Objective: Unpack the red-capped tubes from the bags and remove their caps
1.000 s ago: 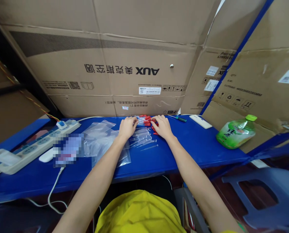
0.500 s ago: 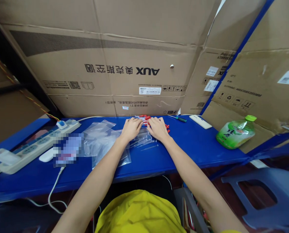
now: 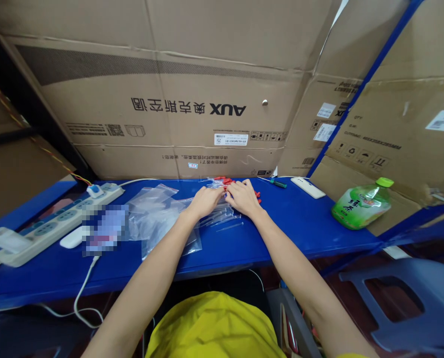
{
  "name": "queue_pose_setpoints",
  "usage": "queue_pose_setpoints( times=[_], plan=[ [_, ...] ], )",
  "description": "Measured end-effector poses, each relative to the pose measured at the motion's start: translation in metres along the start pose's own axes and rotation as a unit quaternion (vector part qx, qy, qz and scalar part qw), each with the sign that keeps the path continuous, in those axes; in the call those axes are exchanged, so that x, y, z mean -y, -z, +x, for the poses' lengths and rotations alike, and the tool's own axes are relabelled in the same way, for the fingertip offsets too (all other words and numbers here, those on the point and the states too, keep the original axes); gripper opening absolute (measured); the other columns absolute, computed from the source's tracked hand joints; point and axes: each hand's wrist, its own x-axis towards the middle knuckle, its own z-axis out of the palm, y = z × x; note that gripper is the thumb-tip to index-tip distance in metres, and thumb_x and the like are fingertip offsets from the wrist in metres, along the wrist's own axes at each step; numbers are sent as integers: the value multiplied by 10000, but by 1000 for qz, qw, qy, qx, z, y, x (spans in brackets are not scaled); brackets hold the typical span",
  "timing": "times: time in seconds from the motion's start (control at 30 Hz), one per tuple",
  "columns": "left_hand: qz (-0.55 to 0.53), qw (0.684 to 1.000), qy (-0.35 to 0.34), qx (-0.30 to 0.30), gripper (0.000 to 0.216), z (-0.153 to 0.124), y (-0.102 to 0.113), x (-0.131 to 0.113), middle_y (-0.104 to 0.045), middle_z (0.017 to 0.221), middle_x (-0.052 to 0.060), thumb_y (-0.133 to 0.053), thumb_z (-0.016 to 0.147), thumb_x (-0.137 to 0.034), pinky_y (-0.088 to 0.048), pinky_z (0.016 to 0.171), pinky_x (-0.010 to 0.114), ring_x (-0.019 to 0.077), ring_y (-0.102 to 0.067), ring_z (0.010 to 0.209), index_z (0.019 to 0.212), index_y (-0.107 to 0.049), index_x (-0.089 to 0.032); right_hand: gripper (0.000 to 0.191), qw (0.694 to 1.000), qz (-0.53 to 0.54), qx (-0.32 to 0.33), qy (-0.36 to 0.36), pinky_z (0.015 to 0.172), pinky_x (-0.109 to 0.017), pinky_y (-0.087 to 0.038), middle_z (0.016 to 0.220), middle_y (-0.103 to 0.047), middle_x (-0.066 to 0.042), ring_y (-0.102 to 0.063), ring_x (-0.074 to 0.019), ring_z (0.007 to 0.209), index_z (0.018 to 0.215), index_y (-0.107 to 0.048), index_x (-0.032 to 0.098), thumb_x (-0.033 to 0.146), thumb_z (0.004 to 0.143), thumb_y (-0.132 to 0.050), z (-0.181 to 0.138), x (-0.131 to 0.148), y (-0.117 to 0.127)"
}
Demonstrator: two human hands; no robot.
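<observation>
Both my hands are together over a pile of thin clear tubes or sticks (image 3: pixel 219 217) on the blue table. Several small red pieces (image 3: pixel 258 195), like caps or ends, lie at the pile's far and right sides. My left hand (image 3: pixel 206 200) reaches in from the left, its fingers pinched together at the red pieces. Close against it, my right hand (image 3: pixel 243 197) has its fingers curled down on the same spot. Whatever lies between the fingertips is too small and hidden to make out. Crumpled clear zip bags (image 3: pixel 157 216) lie left of my left hand.
A green-handled screwdriver (image 3: pixel 277 183), a white phone-like slab (image 3: pixel 307 187) and a green drink bottle (image 3: pixel 362 205) lie to the right. On the left are a power strip (image 3: pixel 59 223) and a blurred-out object (image 3: pixel 106 228) by a cable. Cardboard (image 3: pixel 192 74) walls the back.
My left hand has drawn slightly nearer and turned, its fingers now pointing right toward my right hand. The right hand has barely moved, and its fingers are more bent.
</observation>
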Motion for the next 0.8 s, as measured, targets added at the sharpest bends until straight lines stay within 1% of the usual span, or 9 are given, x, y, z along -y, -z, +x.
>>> queue_pose_setpoints(
  times=[0.27,0.37,0.43,0.5,0.53,0.6,0.67,0.73,0.8],
  plan=[
    [12,1000,21,10,412,2,9,-4,-792,1035,102,-304,1129,-401,-457,790,322,276,-744,978,1171,-681,-241,159,999,-23,-32,-10,871,-401,-279,919,-751,-82,-561,-232,878,875,-674,190,266,961,-564,-1,-9,-1],
    [10,1000,26,12,409,4,9,-8,-791,1053,97,-302,1129,-406,-463,792,318,274,-743,987,1208,-674,-254,154,999,-24,-45,-19,859,-395,-278,867,-735,-76,-562,-227,857,845,-669,191,266,939,-572,1,-9,0],
    [6,999,32,13,413,4,9,-9,-790,1051,94,-297,1129,-414,-469,806,317,271,-742,987,1214,-672,-262,145,998,-25,-49,-29,854,-389,-284,852,-730,-76,-568,-223,841,821,-657,192,257,922,-575,0,-15,1],
    [8,999,48,18,414,1,11,-5,-788,1044,99,-301,1126,-419,-473,819,323,276,-741,990,1198,-676,-260,139,996,-25,-57,-72,835,-379,-292,844,-730,-82,-575,-219,816,796,-640,192,239,905,-569,-6,-29,2],
    [11,998,62,21,408,-2,12,0,-787,1040,104,-307,1124,-414,-475,823,327,280,-741,992,1189,-678,-256,144,990,-25,-68,-118,814,-373,-294,835,-729,-87,-575,-217,794,779,-629,191,232,900,-561,-11,-40,2],
    [17,994,105,22,392,-8,16,13,-786,1030,109,-318,1118,-391,-479,824,331,285,-741,988,1172,-679,-247,203,963,-15,-106,-248,773,-360,-299,800,-721,-89,-572,-214,747,753,-608,195,252,928,-523,-23,-64,3],
    [12,990,142,7,394,-13,18,27,-783,1029,104,-312,1116,-377,-486,823,329,276,-737,976,1157,-680,-243,272,941,11,-129,-314,768,-353,-318,812,-728,-90,-589,-221,744,777,-617,197,277,982,-457,-35,-84,2],
    [-11,991,135,-13,370,-14,17,36,-777,1078,91,-342,1108,-369,-497,840,321,260,-726,1007,1133,-689,-242,276,936,48,-148,-315,787,-351,-345,914,-758,-98,-637,-243,836,859,-654,202,288,1005,-437,-42,-95,-1],
    [-39,994,91,-36,341,-13,13,39,-757,1145,82,-388,1097,-371,-508,872,315,248,-706,1061,1112,-702,-239,253,943,95,-160,-277,835,-351,-384,1027,-768,-102,-664,-259,954,989,-685,210,295,1010,-448,-41,-94,-5]
  ],
)
